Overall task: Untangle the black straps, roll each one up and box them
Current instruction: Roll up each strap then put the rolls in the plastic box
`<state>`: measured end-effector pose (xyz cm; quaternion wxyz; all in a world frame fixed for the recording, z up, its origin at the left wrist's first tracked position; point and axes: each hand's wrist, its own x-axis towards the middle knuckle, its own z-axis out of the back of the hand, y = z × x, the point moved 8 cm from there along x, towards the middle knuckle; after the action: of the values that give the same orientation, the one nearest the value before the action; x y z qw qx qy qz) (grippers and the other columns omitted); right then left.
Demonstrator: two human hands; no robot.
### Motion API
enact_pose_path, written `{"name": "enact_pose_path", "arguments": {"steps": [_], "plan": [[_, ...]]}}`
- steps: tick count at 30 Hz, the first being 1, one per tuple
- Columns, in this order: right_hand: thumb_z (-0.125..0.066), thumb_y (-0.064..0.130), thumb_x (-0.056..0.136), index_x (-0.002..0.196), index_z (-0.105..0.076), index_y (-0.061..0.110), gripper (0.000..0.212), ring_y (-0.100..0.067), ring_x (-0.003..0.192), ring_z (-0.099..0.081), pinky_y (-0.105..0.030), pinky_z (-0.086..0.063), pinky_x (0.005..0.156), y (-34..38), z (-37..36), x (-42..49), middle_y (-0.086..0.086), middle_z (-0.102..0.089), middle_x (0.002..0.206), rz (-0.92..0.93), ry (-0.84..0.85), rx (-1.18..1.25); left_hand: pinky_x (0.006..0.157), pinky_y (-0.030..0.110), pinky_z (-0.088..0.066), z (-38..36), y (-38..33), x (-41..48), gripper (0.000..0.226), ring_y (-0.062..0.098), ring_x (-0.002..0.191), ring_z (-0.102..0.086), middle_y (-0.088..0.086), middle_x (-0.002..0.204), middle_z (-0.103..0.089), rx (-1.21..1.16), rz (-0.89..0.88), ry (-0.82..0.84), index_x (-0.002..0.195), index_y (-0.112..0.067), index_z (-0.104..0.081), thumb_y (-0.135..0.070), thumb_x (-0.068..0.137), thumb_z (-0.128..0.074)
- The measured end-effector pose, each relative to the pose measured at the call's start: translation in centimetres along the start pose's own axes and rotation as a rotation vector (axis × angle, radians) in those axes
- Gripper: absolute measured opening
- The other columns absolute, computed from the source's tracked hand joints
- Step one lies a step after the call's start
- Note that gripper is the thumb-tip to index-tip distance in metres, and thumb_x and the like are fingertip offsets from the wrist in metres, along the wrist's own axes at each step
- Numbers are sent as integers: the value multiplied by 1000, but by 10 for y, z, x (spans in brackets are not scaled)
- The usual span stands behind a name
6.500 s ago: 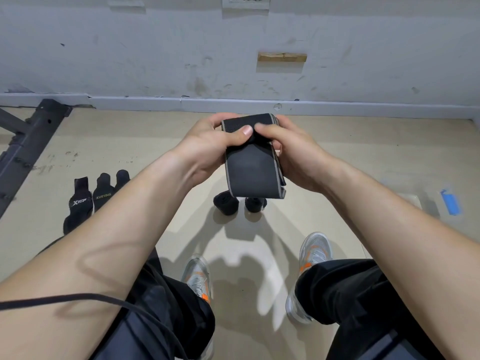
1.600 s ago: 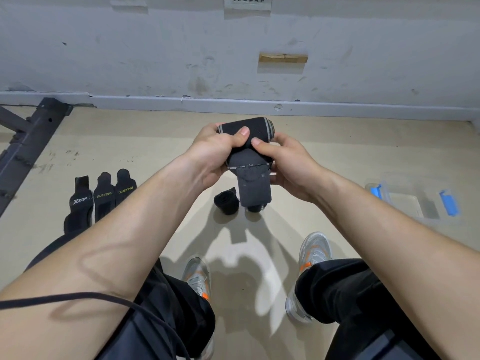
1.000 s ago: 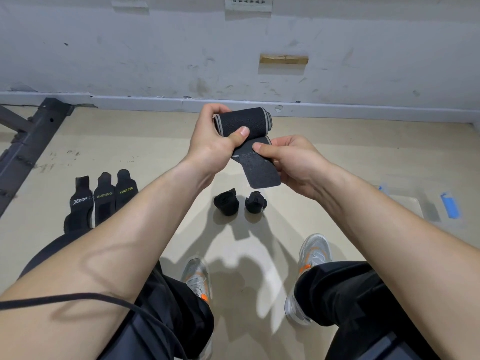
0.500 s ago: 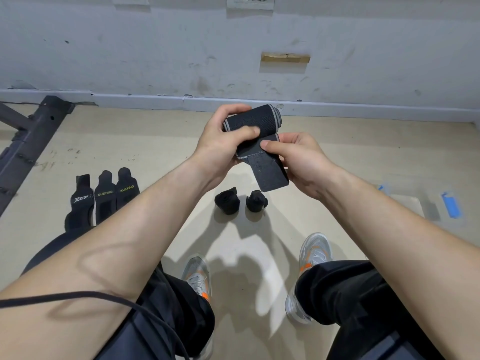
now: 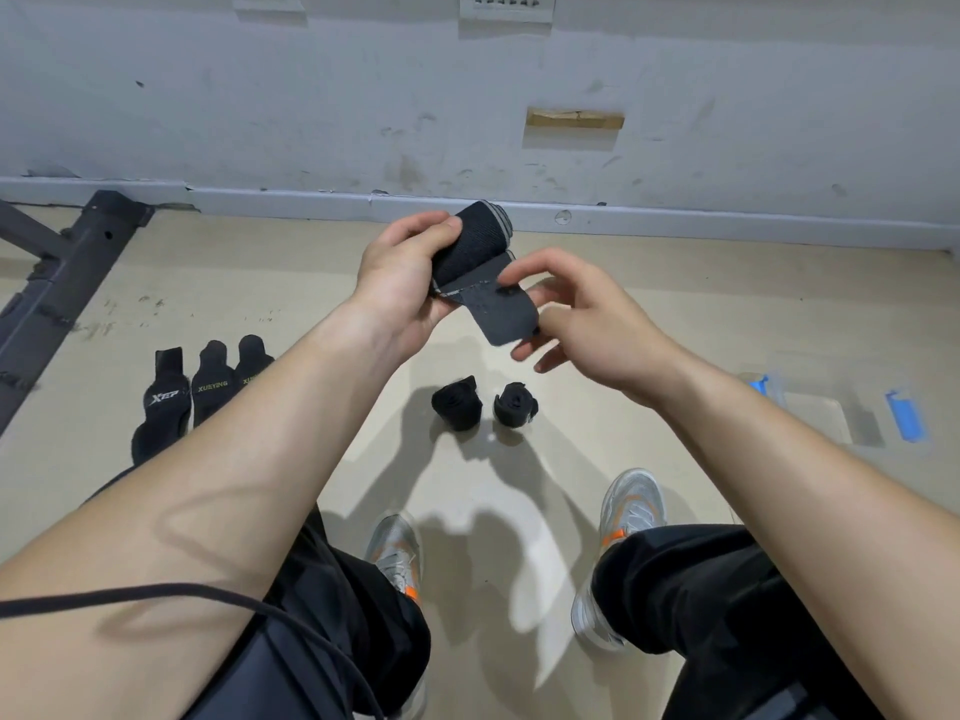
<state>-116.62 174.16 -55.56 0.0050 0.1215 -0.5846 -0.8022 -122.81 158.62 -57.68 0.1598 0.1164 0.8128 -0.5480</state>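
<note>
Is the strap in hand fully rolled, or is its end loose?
Nearly rolled: the strap is a tight roll in the left hand, but its end tab hangs free by the right hand.

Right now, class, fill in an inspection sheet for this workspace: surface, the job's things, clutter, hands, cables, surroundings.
Surface: beige floor, scuffed at left.
Job's things: rolled strap in hand, its end flap loose; two finished rolls on the floor; three flat straps at left; clear box with blue clips at right.
Clutter: nothing seen.
Hands: left hand grips the roll; right hand open-fingered at the flap.
Cables: black cord across the left forearm.
Surroundings: grey wall, dark metal frame.
</note>
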Motion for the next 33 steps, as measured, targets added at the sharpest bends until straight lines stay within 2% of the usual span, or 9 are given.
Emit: {"name": "enact_pose_path", "arguments": {"steps": [4, 7, 9, 12, 15, 22, 27, 30, 33], "plan": [[-49, -15, 83, 108, -70, 23, 50, -14, 76, -59, -19, -48, 70, 6, 0, 0, 0, -68, 114, 118, 11, -120, 71, 40, -63, 3, 0, 3, 17, 18, 68, -68, 3, 80, -68, -28, 25, -16, 110, -14, -63, -8, 95, -68], [-75, 5, 86, 88, -73, 30, 25, -11, 68, -51, -20, -45, 68, 9, 11, 4, 0, -72, 96, 161, -104, -175, 68, 38, -63, 3, 2, 3, 18, 17, 68, -68, 4, 82, -68, 11, 42, -13, 111, -15, -63, -9, 95, -68], [-78, 13, 86, 81, -71, 32, 21, -11, 66, -47, -19, -41, 65, 14, 16, 5, 0, -67, 85, 198, -140, -221, 71, 40, -64, 4, 4, 3, 18, 20, 76, -70, 6, 90, -70, 35, 44, -8, 110, -15, -65, -8, 94, -69], [-80, 17, 85, 82, -71, 34, 19, -7, 66, -42, -14, -37, 66, 24, 21, 7, 10, -51, 87, 266, -190, -279, 74, 43, -64, 0, 7, 2, 17, 26, 91, -72, 11, 110, -71, 69, 30, 9, 109, -14, -65, -6, 95, -68], [-78, 16, 86, 79, -66, 39, 26, -4, 69, -44, -12, -35, 67, 34, 28, 7, 12, -48, 89, 304, -229, -309, 72, 41, -64, -9, 16, -2, 17, 31, 99, -72, 14, 123, -69, 132, 26, 52, 110, -16, -65, -6, 96, -66], [-75, 15, 86, 79, -63, 37, 26, 0, 85, -51, -12, -35, 70, 30, 47, 10, 11, -49, 94, 312, -329, -339, 72, 37, -63, -36, 39, -22, 21, 24, 85, -75, 5, 96, -72, 221, 54, 208, 111, -16, -69, -2, 96, -62], [-71, 14, 90, 81, -57, 35, 26, 0, 88, -57, -18, -42, 76, 25, 51, 10, 15, -53, 93, 301, -381, -318, 72, 34, -61, -47, 42, -35, 29, 25, 95, -75, 13, 105, -74, 191, 93, 310, 122, -10, -69, -5, 96, -58], [-69, 14, 92, 85, -57, 27, 19, 2, 86, -59, -16, -45, 73, 23, 52, 9, 12, -59, 94, 273, -406, -308, 69, 34, -61, -48, 42, -37, 31, 30, 99, -75, 14, 105, -75, 145, 114, 269, 120, -9, -70, -8, 96, -51], [-68, 15, 93, 87, -57, 24, 15, -4, 82, -62, -19, -46, 71, 20, 53, 9, 2, -66, 97, 240, -417, -293, 71, 38, -62, -46, 39, -38, 33, 30, 105, -74, 17, 121, -72, 124, 126, 233, 121, -9, -70, -27, 101, -52]]}}
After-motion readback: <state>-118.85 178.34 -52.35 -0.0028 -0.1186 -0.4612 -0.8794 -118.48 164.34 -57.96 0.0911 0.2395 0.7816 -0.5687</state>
